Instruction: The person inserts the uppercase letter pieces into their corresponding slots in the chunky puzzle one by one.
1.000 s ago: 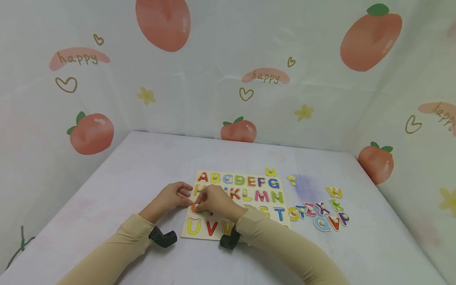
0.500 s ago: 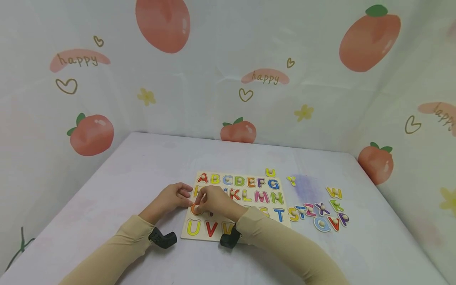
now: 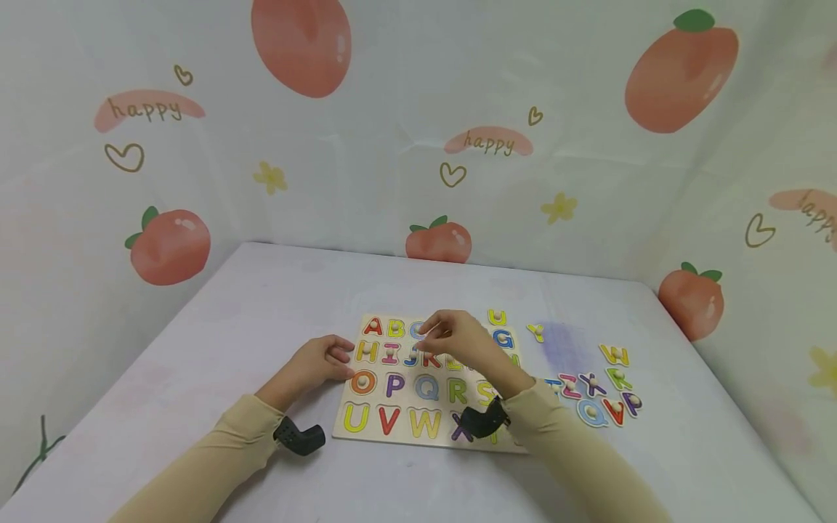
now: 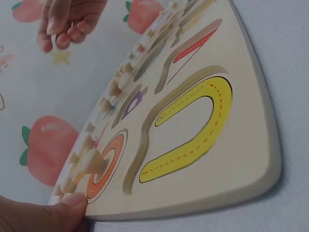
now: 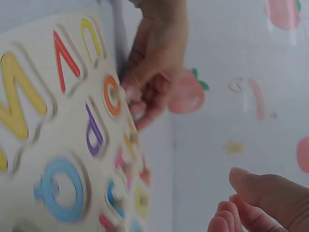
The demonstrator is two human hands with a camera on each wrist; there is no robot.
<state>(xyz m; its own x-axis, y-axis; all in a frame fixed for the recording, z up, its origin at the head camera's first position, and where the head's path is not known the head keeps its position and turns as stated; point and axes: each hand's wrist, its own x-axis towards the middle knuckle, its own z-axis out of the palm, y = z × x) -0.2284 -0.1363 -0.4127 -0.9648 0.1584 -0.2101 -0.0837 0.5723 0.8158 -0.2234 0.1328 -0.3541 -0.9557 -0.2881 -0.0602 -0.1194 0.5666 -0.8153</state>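
A wooden alphabet puzzle board (image 3: 402,428) lies on the table, its top rows filled with knobbed letters. The orange letter O (image 3: 362,382) sits in its slot at the left of the third row. My left hand (image 3: 318,365) holds the board's left edge, the thumb (image 4: 72,199) at the rim beside the O and the other fingers bent. Above the upper rows hovers my right hand (image 3: 461,338), its fingers loosely bent with nothing between them; it hides several letters. In the right wrist view its thumb (image 5: 265,188) and fingertips show bare.
Right of the board lie loose knobbed letters: a blue Q (image 3: 591,412), a red V (image 3: 615,412), a purple P (image 3: 631,402), a green R (image 3: 618,377) and a yellow W (image 3: 615,354). A yellow Y (image 3: 535,333) and a yellow U (image 3: 497,317) lie farther back.
My right hand has let go of the orange O and moved up and to the right over the board. The left hand keeps its place at the board's edge.
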